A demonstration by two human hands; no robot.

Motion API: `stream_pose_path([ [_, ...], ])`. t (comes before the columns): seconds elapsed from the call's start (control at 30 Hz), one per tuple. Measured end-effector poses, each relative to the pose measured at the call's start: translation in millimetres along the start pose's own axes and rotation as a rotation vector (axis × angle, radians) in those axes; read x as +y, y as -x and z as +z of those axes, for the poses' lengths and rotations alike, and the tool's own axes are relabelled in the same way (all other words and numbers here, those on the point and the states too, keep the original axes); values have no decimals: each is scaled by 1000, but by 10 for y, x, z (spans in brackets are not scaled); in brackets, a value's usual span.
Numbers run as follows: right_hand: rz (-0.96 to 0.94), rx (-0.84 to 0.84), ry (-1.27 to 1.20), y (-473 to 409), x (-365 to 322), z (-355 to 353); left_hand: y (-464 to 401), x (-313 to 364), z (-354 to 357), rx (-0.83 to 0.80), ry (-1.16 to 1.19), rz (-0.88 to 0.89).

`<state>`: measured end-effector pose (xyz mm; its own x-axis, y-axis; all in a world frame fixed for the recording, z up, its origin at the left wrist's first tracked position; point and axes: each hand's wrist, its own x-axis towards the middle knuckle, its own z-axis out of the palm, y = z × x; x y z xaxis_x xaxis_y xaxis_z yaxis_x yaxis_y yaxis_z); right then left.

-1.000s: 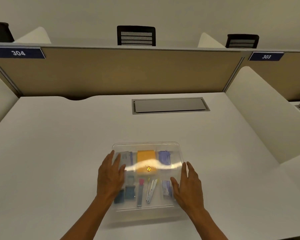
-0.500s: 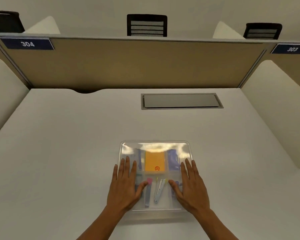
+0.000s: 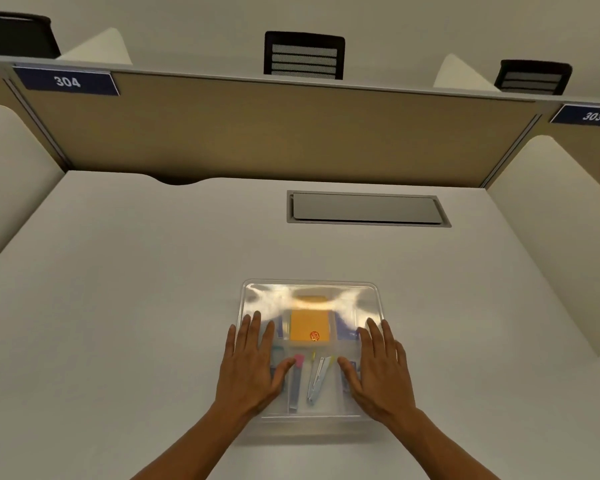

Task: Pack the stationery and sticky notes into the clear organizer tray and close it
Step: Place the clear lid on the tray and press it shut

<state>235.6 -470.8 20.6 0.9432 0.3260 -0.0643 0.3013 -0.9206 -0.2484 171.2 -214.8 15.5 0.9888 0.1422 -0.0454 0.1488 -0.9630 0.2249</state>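
A: What is the grip of each hand?

B: There is none. The left hand [image 3: 253, 368] and the right hand [image 3: 381, 372] lie flat with straight fingers on the lid [image 3: 309, 299] of the clear tray [image 3: 312, 424]. They press and clasp nothing.

A: Where is the tray?

B: Near the front edge of the table [image 3: 136, 289], in the middle. Inside I see the orange sticky notes [image 3: 309, 327], a pen [image 3: 296, 382] and a metal clip [image 3: 316, 381].

A: Which step is this?

B: The closing, I think. Next, press evenly until the lid seats all around; I cannot tell if it already does.

A: Anything in the way?

B: No. The grey hatch [image 3: 366, 209] near the back edge is well apart.
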Motion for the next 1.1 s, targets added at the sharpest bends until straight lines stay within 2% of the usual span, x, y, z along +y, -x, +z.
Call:
stream_pose_path([
  [0.1,-32,-46,24,-160,44,-37,-181,-6,-136,22,-30,-24],
  [0.3,-119,-22,50,-559,-13,-84,-603,-66,-165,2,-71,-11],
  [0.63,-80,-39,167,-696,-10,23,-728,-132,19,12,-99,10],
  [1.1,-82,-76,172,-1019,47,30,-990,-118,25,29,-145,23],
])
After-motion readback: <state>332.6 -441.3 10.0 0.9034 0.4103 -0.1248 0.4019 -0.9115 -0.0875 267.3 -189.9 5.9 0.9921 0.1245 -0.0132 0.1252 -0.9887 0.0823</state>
